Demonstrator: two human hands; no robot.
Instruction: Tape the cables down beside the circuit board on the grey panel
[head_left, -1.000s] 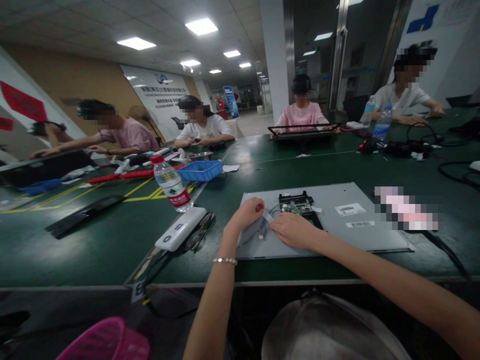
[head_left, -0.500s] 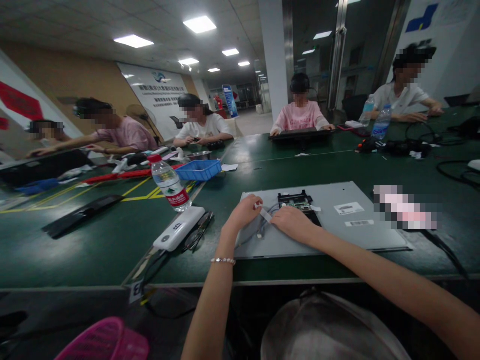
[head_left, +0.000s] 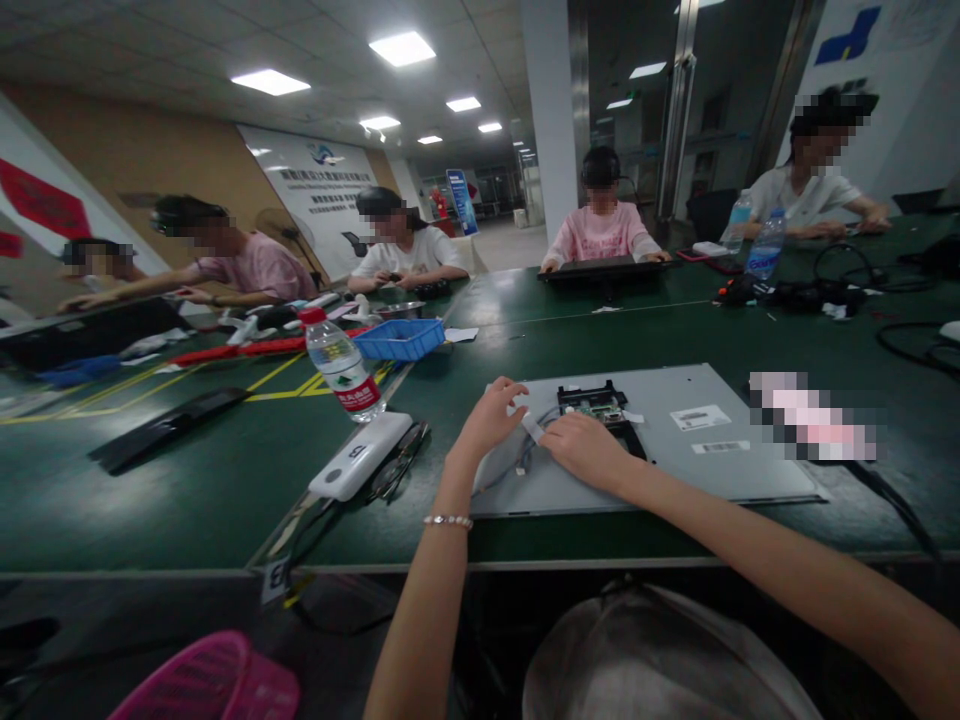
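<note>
A grey flat display panel (head_left: 697, 386) lies back side up in front of me, with a circuit board (head_left: 596, 412) in a black frame near its far edge. Over its left part, my left hand (head_left: 496, 418) is raised with thumb and fingers apart, holding nothing that I can see. My right hand (head_left: 581, 450) rests on the panel, its fingers closed on one end of a short strip of whitish tape (head_left: 532, 428). The strip's other end points toward my left hand. Beneath it a grey cable (head_left: 523, 459) with a small white connector curves across the panel.
Left of the panel are a white power bank (head_left: 360, 460), glasses (head_left: 399, 462), a water bottle (head_left: 343, 370), a blue tray (head_left: 405, 341) and a long black piece (head_left: 169, 430). A blurred pink object (head_left: 814, 418) with a cable lies to the right. Several people sit around the table.
My left fingers have spread and come off the upper end of the tape strip. My right hand has stayed almost in place with the strip.
</note>
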